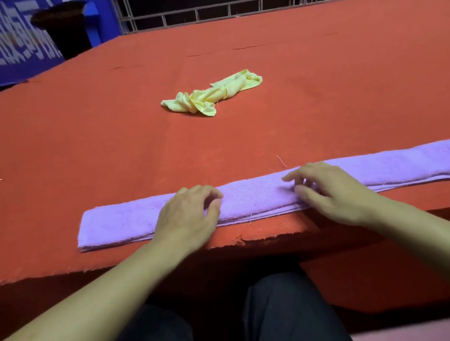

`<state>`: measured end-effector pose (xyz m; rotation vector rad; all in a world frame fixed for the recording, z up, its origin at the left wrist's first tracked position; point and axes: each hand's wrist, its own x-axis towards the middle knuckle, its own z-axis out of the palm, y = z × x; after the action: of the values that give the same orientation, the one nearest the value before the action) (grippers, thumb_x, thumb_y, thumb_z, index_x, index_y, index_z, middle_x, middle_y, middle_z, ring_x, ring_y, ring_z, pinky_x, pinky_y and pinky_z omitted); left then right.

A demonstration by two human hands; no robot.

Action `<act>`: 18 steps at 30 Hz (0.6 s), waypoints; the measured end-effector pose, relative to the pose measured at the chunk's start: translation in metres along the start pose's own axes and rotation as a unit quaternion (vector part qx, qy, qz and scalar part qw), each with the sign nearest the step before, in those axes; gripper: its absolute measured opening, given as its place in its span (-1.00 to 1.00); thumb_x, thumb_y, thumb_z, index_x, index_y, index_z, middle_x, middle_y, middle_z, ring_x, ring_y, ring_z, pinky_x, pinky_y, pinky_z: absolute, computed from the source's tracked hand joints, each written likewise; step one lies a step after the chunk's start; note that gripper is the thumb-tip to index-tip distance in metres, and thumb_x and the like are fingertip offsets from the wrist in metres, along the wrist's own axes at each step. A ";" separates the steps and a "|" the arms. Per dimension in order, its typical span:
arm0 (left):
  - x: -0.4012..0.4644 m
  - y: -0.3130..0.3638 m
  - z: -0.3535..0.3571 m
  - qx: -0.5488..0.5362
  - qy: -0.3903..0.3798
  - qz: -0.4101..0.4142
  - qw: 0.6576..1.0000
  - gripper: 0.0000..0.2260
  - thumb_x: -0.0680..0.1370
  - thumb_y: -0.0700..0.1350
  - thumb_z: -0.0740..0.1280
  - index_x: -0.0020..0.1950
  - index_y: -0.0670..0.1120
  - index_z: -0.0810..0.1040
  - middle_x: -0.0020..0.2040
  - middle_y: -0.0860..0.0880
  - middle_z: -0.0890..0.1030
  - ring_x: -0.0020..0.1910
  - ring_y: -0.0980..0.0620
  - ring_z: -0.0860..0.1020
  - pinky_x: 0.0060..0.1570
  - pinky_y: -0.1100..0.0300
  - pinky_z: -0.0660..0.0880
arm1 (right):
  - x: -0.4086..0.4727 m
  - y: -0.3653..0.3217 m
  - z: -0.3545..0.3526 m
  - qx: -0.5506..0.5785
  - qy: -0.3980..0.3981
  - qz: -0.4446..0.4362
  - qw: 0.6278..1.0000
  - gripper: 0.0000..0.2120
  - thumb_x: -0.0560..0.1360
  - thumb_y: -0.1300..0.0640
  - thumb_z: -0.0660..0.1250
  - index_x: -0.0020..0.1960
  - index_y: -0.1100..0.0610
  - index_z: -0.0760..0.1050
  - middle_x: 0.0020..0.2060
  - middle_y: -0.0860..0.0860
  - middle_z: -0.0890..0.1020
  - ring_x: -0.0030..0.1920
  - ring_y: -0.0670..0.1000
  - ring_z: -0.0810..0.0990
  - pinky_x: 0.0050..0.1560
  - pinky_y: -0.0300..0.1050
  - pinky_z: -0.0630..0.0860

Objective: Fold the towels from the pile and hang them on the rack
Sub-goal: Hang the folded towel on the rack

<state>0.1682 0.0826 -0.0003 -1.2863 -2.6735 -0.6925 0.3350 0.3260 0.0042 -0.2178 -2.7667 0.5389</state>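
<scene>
Both my hands on the purple towel (262, 197), folded into a long strip along the near table (79, 156) edge. Left hand (189, 215) fingers curled, pressing; right hand (333, 190) fingers loosely spread. Yellow towel (211, 94) crumpled farther back, center.

One head-worn view looks forward and down, close over the table (320, 92).

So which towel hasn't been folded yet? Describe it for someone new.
On the red felt-covered table, look past the long folded purple towel at the near edge. The crumpled pale yellow cloth towel lies alone mid-table, twisted and bunched, not flat.
</scene>
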 end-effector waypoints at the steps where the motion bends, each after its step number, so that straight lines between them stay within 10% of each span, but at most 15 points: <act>1: -0.002 -0.001 0.002 0.003 0.007 0.008 1.000 -0.81 0.58 0.05 0.19 0.10 0.12 0.56 0.04 0.18 0.60 0.00 0.02 0.47 0.03 0.07 0.45 | -0.002 0.000 0.002 -0.013 -0.009 -0.004 1.000 -0.67 0.52 -0.11 0.15 0.22 -0.09 0.52 -0.07 -0.17 0.57 -0.05 -0.08 0.46 0.03 0.02 0.43; 12: 0.014 0.035 0.012 -0.024 0.064 0.058 0.996 -0.85 0.56 -0.06 0.27 0.08 0.10 0.58 0.08 0.16 0.57 0.03 0.02 0.44 -0.02 0.15 0.35 | 0.001 -0.008 -0.001 -0.027 0.060 0.005 0.998 -0.83 0.56 -0.03 0.26 0.12 -0.11 0.55 -0.42 -0.23 0.50 -0.34 -0.11 0.47 -0.21 -0.07 0.45; 18: 0.040 0.097 0.044 -0.094 -0.012 0.144 0.985 -0.85 0.54 -0.07 0.35 0.10 0.07 0.59 0.04 0.09 0.58 -0.09 0.02 0.44 0.05 0.08 0.42 | -0.008 0.022 -0.014 0.001 0.107 0.025 0.994 -0.78 0.51 0.16 0.33 0.12 -0.05 0.56 -0.23 -0.25 0.54 -0.19 -0.18 0.46 -0.13 -0.15 0.39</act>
<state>0.2209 0.1829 0.0063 -1.6919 -2.4126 -0.9062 0.3497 0.3496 0.0060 -0.3244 -2.5585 0.4988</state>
